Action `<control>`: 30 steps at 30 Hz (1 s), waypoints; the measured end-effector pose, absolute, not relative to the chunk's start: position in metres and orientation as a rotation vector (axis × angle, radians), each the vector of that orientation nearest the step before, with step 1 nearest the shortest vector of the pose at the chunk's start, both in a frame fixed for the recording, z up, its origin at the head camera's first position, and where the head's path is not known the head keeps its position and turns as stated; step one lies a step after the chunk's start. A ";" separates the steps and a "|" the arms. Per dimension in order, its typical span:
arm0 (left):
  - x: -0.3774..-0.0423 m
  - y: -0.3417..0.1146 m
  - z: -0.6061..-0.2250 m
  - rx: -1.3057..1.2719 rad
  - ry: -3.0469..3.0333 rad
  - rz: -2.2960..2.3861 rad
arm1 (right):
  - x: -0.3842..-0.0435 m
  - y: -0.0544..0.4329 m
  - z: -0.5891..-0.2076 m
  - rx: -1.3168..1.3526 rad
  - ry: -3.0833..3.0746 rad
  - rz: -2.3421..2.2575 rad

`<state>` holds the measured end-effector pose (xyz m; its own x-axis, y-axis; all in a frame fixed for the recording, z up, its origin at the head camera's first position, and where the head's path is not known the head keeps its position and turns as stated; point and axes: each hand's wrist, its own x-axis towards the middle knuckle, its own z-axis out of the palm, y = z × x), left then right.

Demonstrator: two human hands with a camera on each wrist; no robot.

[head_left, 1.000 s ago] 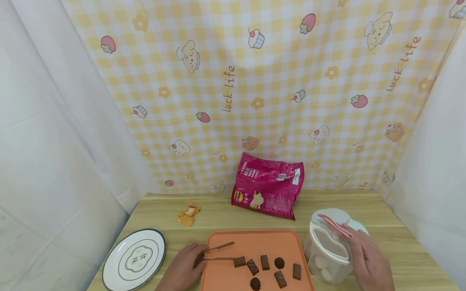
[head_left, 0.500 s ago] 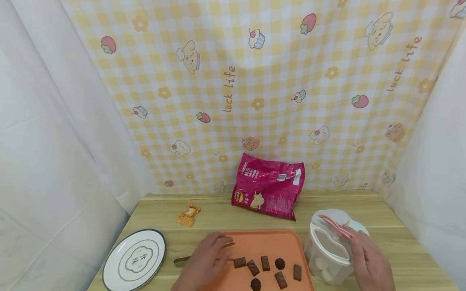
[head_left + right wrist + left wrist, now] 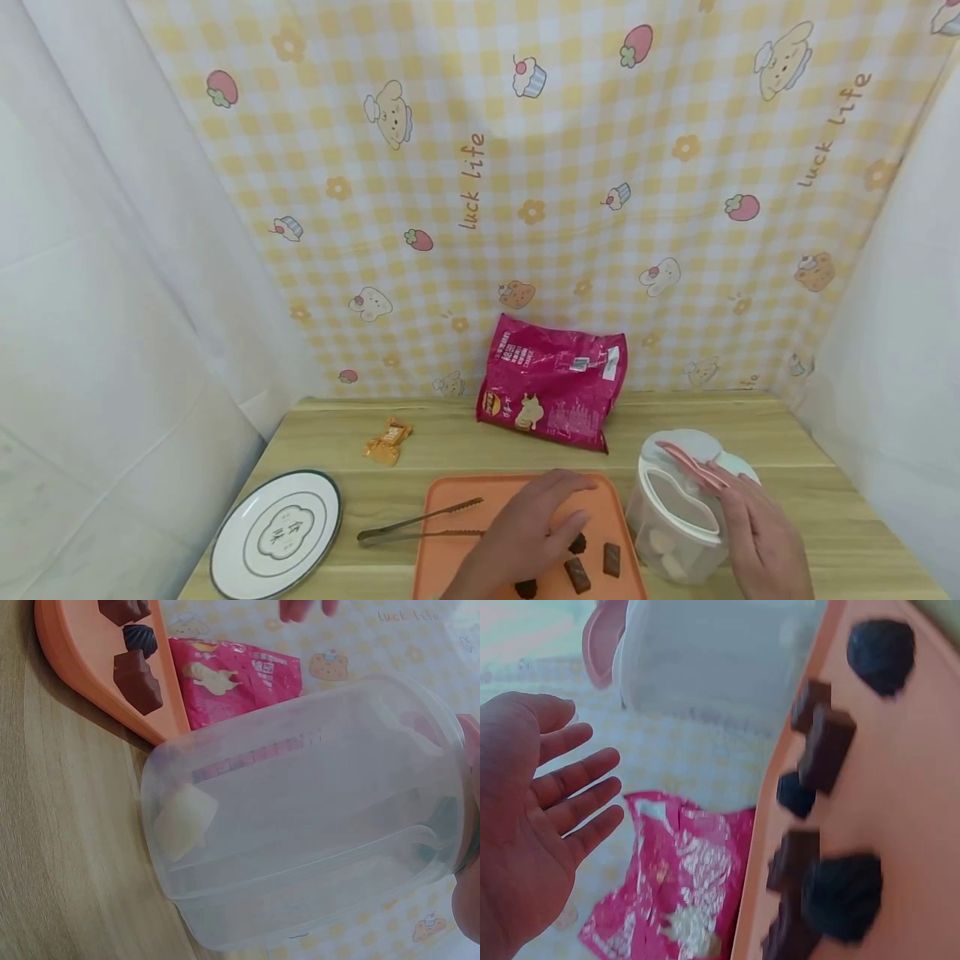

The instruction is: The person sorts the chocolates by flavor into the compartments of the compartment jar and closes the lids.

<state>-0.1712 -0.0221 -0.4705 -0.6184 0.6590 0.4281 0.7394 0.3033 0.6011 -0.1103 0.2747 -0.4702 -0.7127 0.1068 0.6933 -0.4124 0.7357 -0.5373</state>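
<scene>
Container: the clear container (image 3: 703,554) stands upright on the table (image 3: 832,542), just right of the orange tray (image 3: 442,575); its long axis is vertical and its mouth faces up.
Pink lid: the pink lid (image 3: 684,460) is raised at a tilt over the mouth, its long axis running from far left to near right.
Look: translucent walls, a white rim, a curved divider across the top, and pale pieces (image 3: 673,569) low inside.
Right hand: the right hand (image 3: 768,533) pinches the near right end of the pink lid.
Left hand: the left hand (image 3: 528,533) is over the tray, fingers spread wide and holding nothing, pointing right.
Chocolates: dark chocolates (image 3: 612,559), some blocks and some ridged rounds, lie on the tray, several hidden behind the left hand.
Tongs: the metal tongs (image 3: 384,531) lie spread across the tray's left edge, tips right.
Change: a second ago the left hand gripped the tongs; it has let go and moved right. Right hand, pink lid and container have stayed.
</scene>
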 end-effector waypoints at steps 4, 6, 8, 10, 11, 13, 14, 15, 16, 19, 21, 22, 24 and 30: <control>-0.170 -0.003 -0.465 -1.361 -2.427 -1.251 | -0.110 0.275 -0.471 0.229 -2.201 0.915; -0.170 0.005 -0.461 -1.360 -2.416 -1.270 | -0.111 0.276 -0.471 0.225 -2.205 0.914; -0.170 0.013 -0.459 -1.361 -2.403 -1.302 | -0.111 0.275 -0.472 0.221 -2.203 0.917; -0.170 0.021 -0.456 -1.363 -2.384 -1.349 | -0.112 0.276 -0.472 0.236 -2.186 0.921; -0.170 0.025 -0.454 -1.359 -2.380 -1.372 | -0.112 0.276 -0.472 0.247 -2.177 0.924; -0.171 0.033 -0.451 -1.359 -2.359 -1.392 | -0.113 0.276 -0.472 0.273 -2.158 0.927; -0.171 0.037 -0.449 -1.359 -2.348 -1.388 | -0.114 0.276 -0.472 0.286 -2.148 0.930; -0.172 0.041 -0.448 -1.366 -2.333 -1.387 | -0.114 0.276 -0.473 0.297 -2.143 0.931; -0.173 0.045 -0.446 -1.371 -2.321 -1.383 | -0.115 0.276 -0.472 0.308 -2.141 0.929; -0.179 0.057 -0.441 -1.400 -2.277 -1.390 | -0.115 0.277 -0.472 0.310 -2.148 0.917; -0.181 0.065 -0.440 -1.414 -2.253 -1.473 | -0.115 0.277 -0.471 0.313 -2.152 0.912; -0.183 0.068 -0.439 -1.417 -2.241 -1.533 | -0.114 0.277 -0.471 0.312 -2.158 0.909; -0.184 0.076 -0.439 -1.415 -2.208 -1.657 | -0.113 0.277 -0.471 0.310 -2.167 0.909; -0.186 0.090 -0.442 -1.294 -2.175 -1.866 | -0.113 0.278 -0.471 0.329 -2.173 0.916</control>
